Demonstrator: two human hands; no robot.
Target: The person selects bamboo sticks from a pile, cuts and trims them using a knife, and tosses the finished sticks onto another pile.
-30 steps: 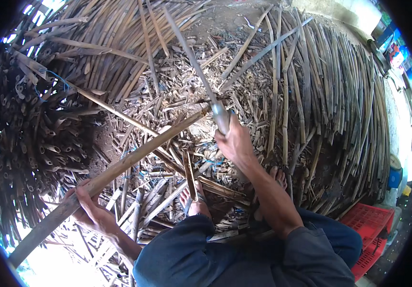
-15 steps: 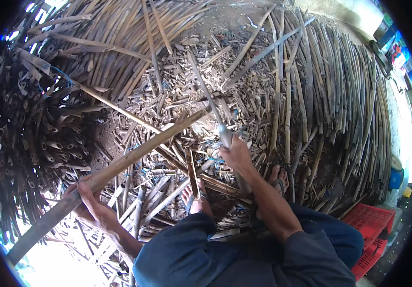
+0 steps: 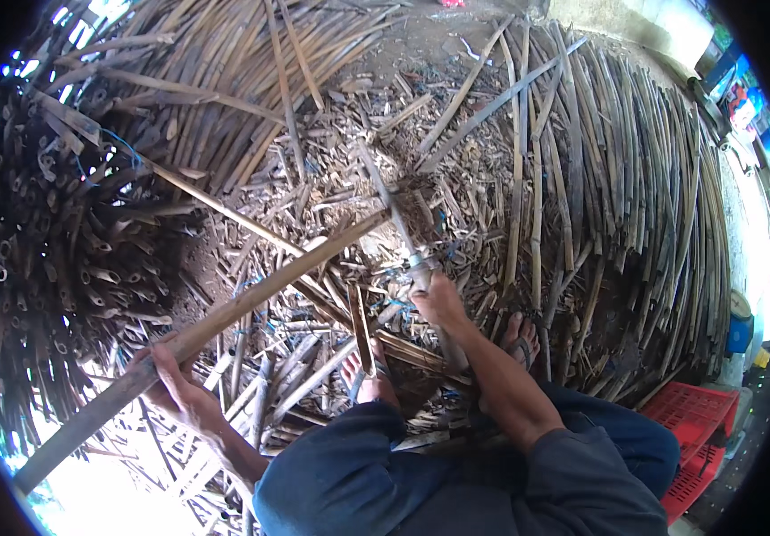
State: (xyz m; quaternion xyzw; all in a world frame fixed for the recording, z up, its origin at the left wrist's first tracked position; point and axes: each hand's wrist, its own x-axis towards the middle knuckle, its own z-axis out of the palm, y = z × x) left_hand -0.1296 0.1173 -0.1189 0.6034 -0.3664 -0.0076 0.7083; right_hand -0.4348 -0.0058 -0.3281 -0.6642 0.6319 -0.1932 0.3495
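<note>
My left hand (image 3: 179, 389) is wrapped round a thick bamboo pole (image 3: 260, 293), which slants from the lower left up to the middle. My right hand (image 3: 441, 302) grips the pale grey handle of a machete (image 3: 394, 207). Its long blade points away and a little left, meeting or passing just beside the pole's far tip; I cannot tell whether they touch. A split piece of bamboo (image 3: 361, 330) stands up by my left foot. A thinner bamboo stick (image 3: 224, 208) runs under the pole from the upper left.
Bamboo chips (image 3: 331, 192) and offcuts cover the ground around my sandalled feet. A big stack of cut bamboo (image 3: 54, 259) lies at left, with long poles (image 3: 224, 98) behind. Rows of split canes (image 3: 635, 152) lie at right. A red plastic crate (image 3: 689, 415) sits near my right knee.
My right hand has come slightly nearer and the machete blade has shifted down toward the pole's far end. My left hand and the pole have barely moved.
</note>
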